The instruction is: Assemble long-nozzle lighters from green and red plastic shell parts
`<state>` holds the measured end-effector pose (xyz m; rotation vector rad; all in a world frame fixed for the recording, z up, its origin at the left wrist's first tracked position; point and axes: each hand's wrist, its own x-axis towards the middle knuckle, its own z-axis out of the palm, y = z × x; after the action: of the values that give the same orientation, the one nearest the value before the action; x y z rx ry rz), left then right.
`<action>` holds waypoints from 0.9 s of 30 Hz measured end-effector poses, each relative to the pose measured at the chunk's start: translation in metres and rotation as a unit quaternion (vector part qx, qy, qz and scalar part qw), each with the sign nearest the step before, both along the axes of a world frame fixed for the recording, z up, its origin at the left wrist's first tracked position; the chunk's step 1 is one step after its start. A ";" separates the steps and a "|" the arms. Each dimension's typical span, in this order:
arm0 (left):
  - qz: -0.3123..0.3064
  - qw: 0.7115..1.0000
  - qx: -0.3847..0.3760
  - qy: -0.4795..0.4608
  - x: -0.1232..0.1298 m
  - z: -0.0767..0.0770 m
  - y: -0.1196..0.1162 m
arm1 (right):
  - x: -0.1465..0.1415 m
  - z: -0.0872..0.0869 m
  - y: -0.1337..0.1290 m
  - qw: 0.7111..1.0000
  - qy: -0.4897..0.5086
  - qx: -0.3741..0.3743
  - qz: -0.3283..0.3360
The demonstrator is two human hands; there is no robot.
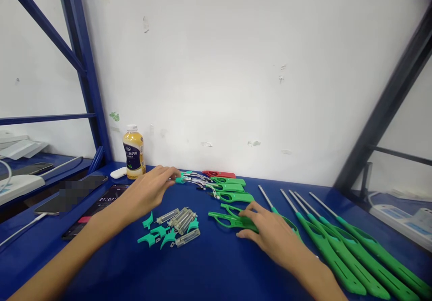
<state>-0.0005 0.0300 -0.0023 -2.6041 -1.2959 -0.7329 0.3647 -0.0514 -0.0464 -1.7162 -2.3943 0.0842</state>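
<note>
table blue | left hand at teal collar beside white wires, cannot tell if gripped | right hand grasping green shell between thumb and fingers, mid-table | clear tubes and teal triggers lie between them | green lighters with metal rods lined up at right

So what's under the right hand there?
A green lighter handle casing, its looped end showing to the left; the right hand covers the other end. A rod-tipped green lighter also passes behind the hand, part of its handle hidden.
</note>
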 end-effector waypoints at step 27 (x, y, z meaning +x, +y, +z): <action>-0.038 0.989 0.077 -0.120 -0.008 -0.040 -0.115 | 0.002 -0.019 -0.042 0.994 0.090 -0.032 0.060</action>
<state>-0.0085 -0.0847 -0.0425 -2.5131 -1.1477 -1.1432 0.3666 -0.0938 -0.0653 -1.5178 -2.3816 0.3209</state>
